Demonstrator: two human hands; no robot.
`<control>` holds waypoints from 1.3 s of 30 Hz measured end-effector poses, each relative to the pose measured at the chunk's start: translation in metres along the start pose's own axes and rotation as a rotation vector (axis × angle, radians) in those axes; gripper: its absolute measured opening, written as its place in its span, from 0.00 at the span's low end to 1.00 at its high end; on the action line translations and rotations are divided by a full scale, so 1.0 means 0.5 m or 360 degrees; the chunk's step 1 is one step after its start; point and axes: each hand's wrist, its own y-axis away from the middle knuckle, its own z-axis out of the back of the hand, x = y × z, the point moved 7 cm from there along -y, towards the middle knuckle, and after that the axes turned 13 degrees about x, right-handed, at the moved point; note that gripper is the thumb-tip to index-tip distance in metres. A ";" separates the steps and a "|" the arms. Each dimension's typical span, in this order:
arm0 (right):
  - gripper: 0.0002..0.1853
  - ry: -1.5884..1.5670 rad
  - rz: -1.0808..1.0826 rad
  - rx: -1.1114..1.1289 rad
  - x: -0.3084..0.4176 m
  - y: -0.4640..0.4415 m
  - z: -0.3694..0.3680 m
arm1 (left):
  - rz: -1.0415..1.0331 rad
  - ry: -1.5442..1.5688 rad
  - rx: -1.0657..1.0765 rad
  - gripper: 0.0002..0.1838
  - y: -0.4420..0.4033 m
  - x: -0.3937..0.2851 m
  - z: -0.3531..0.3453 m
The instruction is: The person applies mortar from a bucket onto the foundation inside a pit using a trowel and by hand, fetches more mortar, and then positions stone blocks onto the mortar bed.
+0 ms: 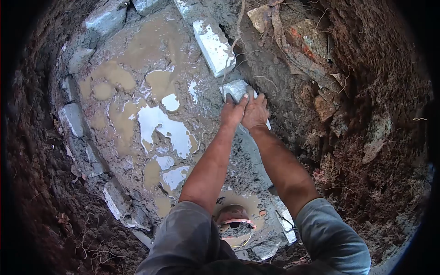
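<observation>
A wet grey brick [236,88] lies in the curved row along the right side of the muddy floor. My left hand [233,111] is closed on its near left side, the thumb meeting my right hand. My right hand [255,111] grips the brick from the near right side, with its fingers over the top. Both hands touch each other, and they hide much of the brick's near end. Just beyond it lies a longer pale brick [214,48], separated by a small muddy gap.
Puddles [167,130] cover part of the mud floor. More bricks [72,119] curve along the left edge. A reddish bucket [235,217] stands near my body. To the right rises an earth wall [362,137] with stones and a hanging root [240,25].
</observation>
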 end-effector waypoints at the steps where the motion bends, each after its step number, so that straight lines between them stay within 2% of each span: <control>1: 0.35 0.0055 0.0000 -0.0026 -0.002 -0.002 -0.004 | 0.0052 -0.0006 0.0017 0.53 -0.018 0.002 -0.004; 4: 0.35 0.0059 -0.0019 0.0038 0.008 0.002 0.005 | 0.0121 -0.0033 -0.0168 0.53 0.009 -0.010 0.003; 7: 0.36 0.0114 -0.0050 0.0038 0.014 -0.001 -0.014 | 0.0048 0.0214 -0.0002 0.49 0.024 -0.023 0.018; 10: 0.36 0.0028 -0.0014 0.0025 0.020 0.003 -0.009 | 0.0092 0.0183 0.0092 0.43 -0.019 0.033 0.017; 11: 0.35 0.0041 -0.0006 0.0051 0.021 0.004 -0.006 | -0.0034 0.0442 0.0038 0.36 0.013 -0.014 0.019; 15: 0.34 0.0056 0.0007 0.0053 0.013 -0.006 -0.013 | -0.0177 0.0682 0.0029 0.32 0.007 -0.013 0.006; 18: 0.35 0.0023 -0.0017 0.0055 0.012 -0.008 -0.013 | -0.0119 0.0434 0.0008 0.30 -0.010 0.011 0.016; 19: 0.35 0.0010 0.0003 0.0073 0.012 -0.006 -0.010 | -0.0126 0.0470 -0.0018 0.25 -0.019 0.025 0.014; 22: 0.35 -0.0026 -0.0016 0.0093 0.014 -0.007 -0.007 | -0.0182 0.0632 0.0080 0.25 -0.005 -0.006 0.013; 23: 0.36 -0.0067 0.0009 0.0089 0.009 -0.013 -0.012 | -0.0190 0.0696 -0.0081 0.25 0.007 -0.020 0.014; 26: 0.38 -0.0039 -0.0034 -0.0001 0.023 -0.009 -0.023 | -0.0181 0.0926 0.0233 0.28 -0.007 -0.003 0.012; 27: 0.39 -0.0027 -0.0058 0.0024 0.026 -0.007 -0.019 | -0.0052 0.0731 0.0168 0.28 0.004 -0.011 0.025; 30: 0.38 -0.0044 -0.0034 0.0080 0.011 -0.017 -0.002 | -0.0133 0.0394 0.0024 0.29 -0.012 -0.017 0.024; 34: 0.38 -0.0013 -0.0020 0.0080 0.016 -0.015 -0.010 | -0.0129 0.0742 0.0183 0.30 -0.022 0.009 0.012; 37: 0.38 0.0033 0.0003 0.0095 0.002 -0.026 -0.016 | -0.0061 0.0438 0.0017 0.29 -0.007 -0.021 0.022; 39: 0.36 0.0000 0.0020 0.0023 0.000 -0.022 -0.016 | -0.0185 0.0531 0.0021 0.30 -0.016 -0.006 0.014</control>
